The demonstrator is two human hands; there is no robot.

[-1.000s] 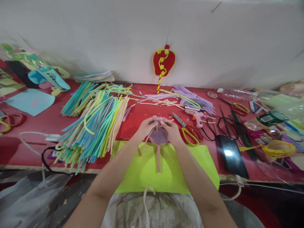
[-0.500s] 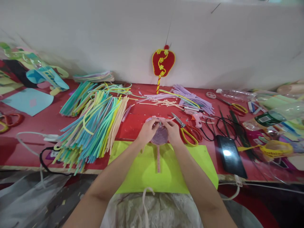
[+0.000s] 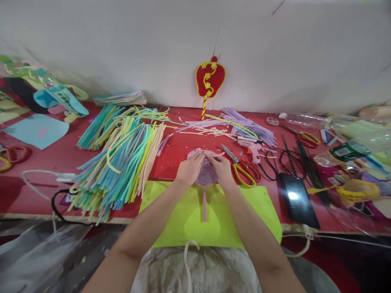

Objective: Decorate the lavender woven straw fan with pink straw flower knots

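Note:
A round purple fan (image 3: 207, 176) made of pipe cleaners lies with its pink handle (image 3: 204, 206) pointing toward me over a lime-yellow sheet (image 3: 174, 221). At its upper edge my left hand (image 3: 189, 168) pinches a pink pipe cleaner (image 3: 218, 154). Close beside it, my right hand (image 3: 222, 167) is closed on the same pipe cleaner, whose loose end sticks out to the right. My fingers cover part of the fan's top, so the exact contact there is hidden. Scissors with yellow and red handles (image 3: 244, 173) lie just right of my right hand.
Bundles of coloured pipe cleaners (image 3: 122, 158) spread at left, purple ones (image 3: 250, 126) at back right. A finished red fan (image 3: 210, 80) leans on the wall. At right are a glue gun (image 3: 254, 154), its black cord, a phone (image 3: 297, 199) and plastic bottles (image 3: 350, 151).
My fingertips have shifted slightly along the fan's top edge, and the two hands stay close together. The fan keeps nearly the same place.

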